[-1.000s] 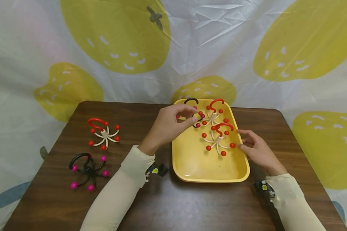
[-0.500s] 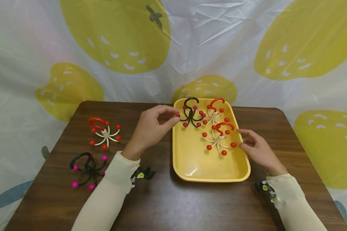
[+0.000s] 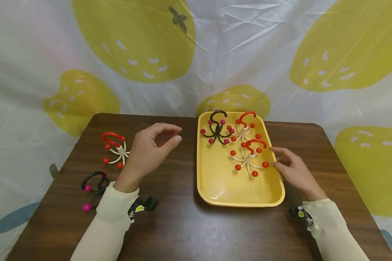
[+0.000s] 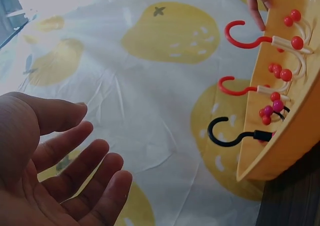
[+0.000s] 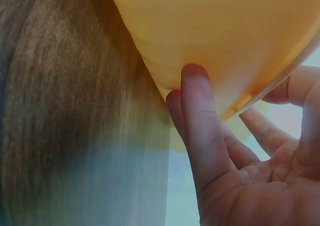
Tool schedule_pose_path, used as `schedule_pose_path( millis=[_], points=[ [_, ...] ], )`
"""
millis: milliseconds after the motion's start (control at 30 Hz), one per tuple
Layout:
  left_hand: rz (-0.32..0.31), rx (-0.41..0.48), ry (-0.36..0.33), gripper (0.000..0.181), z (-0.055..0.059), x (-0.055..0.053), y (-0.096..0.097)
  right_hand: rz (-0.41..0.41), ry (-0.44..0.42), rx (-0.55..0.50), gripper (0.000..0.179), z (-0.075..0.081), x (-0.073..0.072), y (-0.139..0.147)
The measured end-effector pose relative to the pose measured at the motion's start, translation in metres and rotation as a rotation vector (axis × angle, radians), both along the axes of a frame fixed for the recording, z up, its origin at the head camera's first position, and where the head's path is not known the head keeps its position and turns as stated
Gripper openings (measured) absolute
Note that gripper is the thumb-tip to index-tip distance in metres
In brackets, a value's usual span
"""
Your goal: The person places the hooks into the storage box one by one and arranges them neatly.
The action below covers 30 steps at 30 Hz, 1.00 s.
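My left hand (image 3: 147,156) is held over the table left of the yellow tray (image 3: 209,203), thumb and fingers apart, nothing between them. My right hand (image 3: 295,172) rests its fingertips against the tray's right side; in the right wrist view its fingers (image 5: 200,110) touch the outer wall. At the tray's back left stands a black hook-handled claw massager (image 3: 217,130) with pink balls. Two white ones with red hooks and red balls, a rear massager (image 3: 245,130) and a front massager (image 3: 249,157), stand along the right.
On the left of the brown table (image 3: 196,232) stand another white-and-red massager (image 3: 120,150), partly behind my left hand, and a black-and-pink massager (image 3: 98,185), partly hidden by my sleeve. A lemon-print curtain (image 3: 215,54) hangs behind the table's far edge.
My left hand has moved left, away from the black massager in the tray and out over the table, its fingers holding nothing. The right hand has stayed at the tray's side.
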<state>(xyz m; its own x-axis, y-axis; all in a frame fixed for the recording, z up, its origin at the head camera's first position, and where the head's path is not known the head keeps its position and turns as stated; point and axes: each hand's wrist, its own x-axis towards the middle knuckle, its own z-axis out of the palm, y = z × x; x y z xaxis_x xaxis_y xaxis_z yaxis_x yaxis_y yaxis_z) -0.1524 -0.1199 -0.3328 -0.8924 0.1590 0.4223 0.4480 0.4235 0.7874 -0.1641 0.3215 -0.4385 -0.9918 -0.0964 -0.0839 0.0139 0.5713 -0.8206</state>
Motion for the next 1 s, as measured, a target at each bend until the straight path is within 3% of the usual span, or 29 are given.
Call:
schedule_pose_path(
  millis=[600,1000],
  points=[
    [0.163,-0.068,-0.135,0.025,-0.001,0.034,-0.059,0.013,-0.001,0.008,0.051,0.003,0.001,0.001],
    [0.281,-0.108,-0.107,0.029,-0.006,0.058,-0.101,0.013,0.010,0.011,0.050,0.001,0.004,0.000]
  ],
)
